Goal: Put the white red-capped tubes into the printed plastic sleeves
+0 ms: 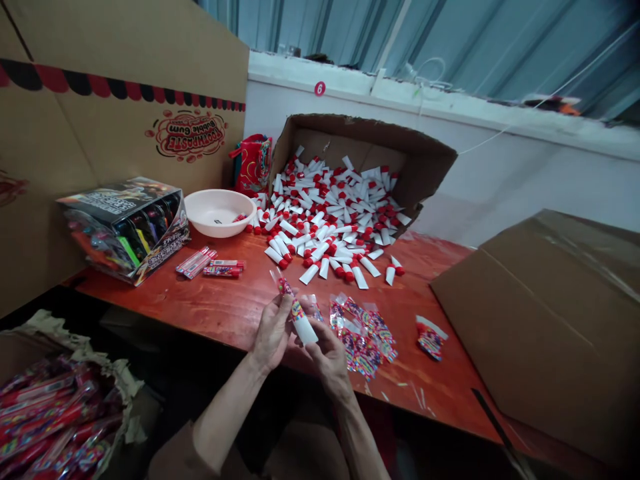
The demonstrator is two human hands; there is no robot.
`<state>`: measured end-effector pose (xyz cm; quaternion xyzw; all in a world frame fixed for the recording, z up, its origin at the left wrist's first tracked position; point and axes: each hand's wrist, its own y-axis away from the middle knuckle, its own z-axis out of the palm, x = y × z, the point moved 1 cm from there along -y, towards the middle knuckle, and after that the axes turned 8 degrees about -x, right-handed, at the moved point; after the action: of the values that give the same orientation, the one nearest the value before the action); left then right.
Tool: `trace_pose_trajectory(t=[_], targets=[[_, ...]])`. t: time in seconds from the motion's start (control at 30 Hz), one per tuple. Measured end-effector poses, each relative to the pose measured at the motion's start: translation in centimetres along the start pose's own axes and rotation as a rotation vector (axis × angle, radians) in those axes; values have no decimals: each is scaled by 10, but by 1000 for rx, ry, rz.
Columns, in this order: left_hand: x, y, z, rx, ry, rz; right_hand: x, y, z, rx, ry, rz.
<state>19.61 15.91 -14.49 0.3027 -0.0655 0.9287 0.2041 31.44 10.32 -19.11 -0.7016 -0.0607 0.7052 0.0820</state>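
A white tube (305,329) is partly inside a colourful printed plastic sleeve (286,287), above the table's front edge. My left hand (273,331) is closed around the sleeve, thumb on top. At the tube's flat white end, my right hand (331,359) pinches it between thumb and fingers. Just right of my hands lies a loose pile of flat printed sleeves (363,333). Beyond them, many white tubes with red caps (330,213) spill from a cardboard box (420,160) lying on its side.
Finished-looking wrapped tubes (197,262) lie at left, near a pale bowl (220,213) and a display box (130,227). A carton of wrapped tubes (55,413) stands low at left. A crumpled printed wrapper (431,337) and a large carton (550,333) are at right.
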Motion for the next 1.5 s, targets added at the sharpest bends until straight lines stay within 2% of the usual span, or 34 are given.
trace_pose_trajectory(t=[0.1, 0.2, 0.27, 0.57, 0.63, 0.7, 0.77, 0.83, 0.93, 1.0, 1.03, 1.1, 1.2, 1.27, 1.37, 1.5], targets=[[-7, 8, 9, -58, -14, 2, 4, -1, -5, 62, 11, -35], [-15, 14, 14, -55, -19, -22, 13, -4, -4, 201, 39, -42], [-17, 17, 16, -47, -21, -27, 18, -6, -4, 250, 46, -33], [-15, 17, 19, -48, -66, 5, 21, -6, 0, 190, 176, -22], [-17, 16, 13, -53, -102, 9, 15, -7, 2, 150, 206, -6], [-13, 11, -3, -45, -205, -7, 6, -9, -1, 47, 279, 29], [3, 3, -27, -12, -450, -22, -2, -14, -12, -50, 420, 66], [32, -8, -54, 40, -833, 23, -7, -22, -32, -41, 629, 78], [81, -23, -83, 190, -1321, 273, -2, -35, -62, 66, 981, 62], [98, -26, -89, 273, -1445, 421, 7, -44, -72, 58, 1135, 62], [97, -25, -89, 281, -1435, 446, 11, -47, -74, 36, 1172, 57], [81, -21, -83, 244, -1283, 385, 14, -53, -71, -5, 1171, 19], [32, -14, -67, 142, -895, 118, 4, -55, -60, -64, 1022, -76], [3, -12, -53, 61, -703, -10, -9, -53, -51, -131, 883, -118], [-17, -16, -33, 3, -529, 0, -25, -48, -39, -155, 694, -136], [-18, -22, -18, 117, -322, 89, -26, -42, -28, 10, 338, 15]])
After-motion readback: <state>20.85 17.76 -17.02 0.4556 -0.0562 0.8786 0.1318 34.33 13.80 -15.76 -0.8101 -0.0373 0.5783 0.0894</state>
